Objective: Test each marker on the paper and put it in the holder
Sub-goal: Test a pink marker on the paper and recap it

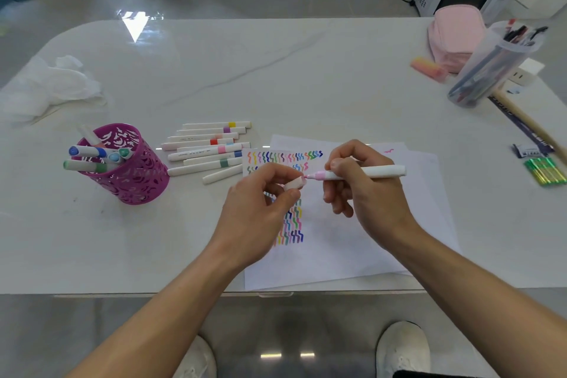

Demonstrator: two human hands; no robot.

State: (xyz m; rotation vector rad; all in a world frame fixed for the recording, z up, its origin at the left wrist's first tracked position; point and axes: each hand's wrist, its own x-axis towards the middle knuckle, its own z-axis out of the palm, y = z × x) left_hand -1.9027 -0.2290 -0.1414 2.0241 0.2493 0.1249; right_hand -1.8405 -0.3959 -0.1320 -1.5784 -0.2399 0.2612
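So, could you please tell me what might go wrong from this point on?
1. The pink marker, held in the right grip, has its bare tip right at the cap pinched in the left grip; a misaligned push could smear ink on that grip.
2. Its way to the holder likely passes over the loose markers, so it may get mixed in with them.

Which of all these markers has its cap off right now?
The pink marker in the right hand: its tip is bare, and the left hand pinches its cap. The row beside the paper and those in the purple holder look capped.
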